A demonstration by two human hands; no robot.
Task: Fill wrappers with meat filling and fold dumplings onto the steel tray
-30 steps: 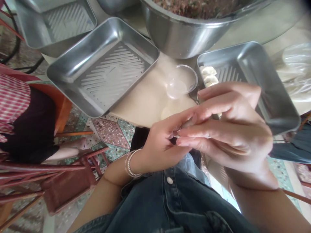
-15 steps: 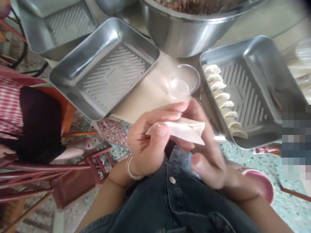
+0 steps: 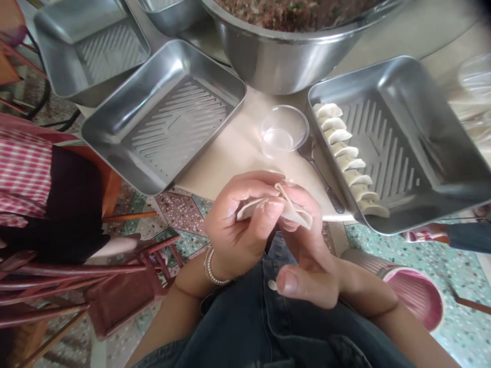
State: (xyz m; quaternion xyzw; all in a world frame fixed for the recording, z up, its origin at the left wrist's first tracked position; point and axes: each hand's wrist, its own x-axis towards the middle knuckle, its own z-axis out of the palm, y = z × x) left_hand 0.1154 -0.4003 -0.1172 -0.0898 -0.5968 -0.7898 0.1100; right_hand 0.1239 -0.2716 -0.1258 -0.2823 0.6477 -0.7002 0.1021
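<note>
My left hand pinches a folded pale dumpling wrapper between thumb and fingers, just off the table's near edge. My right hand is under it, fingertips pressed to the wrapper's far fold, thumb sticking out toward me. To the right, a steel tray holds a row of several folded dumplings along its left wall. A small clear cup of water stands on the table beside that tray, and a spoon lies by it.
A large steel bowl of minced filling sits at the back. Two steel trays with nothing in them lie at the left. A person in a checked top sits at far left by red chairs. A pink stool stands at lower right.
My right hand came off the top of the wrapper and dropped below it. The wrapper went from hidden to folded tighter. The view shifted and the dumpling row came into sight.
</note>
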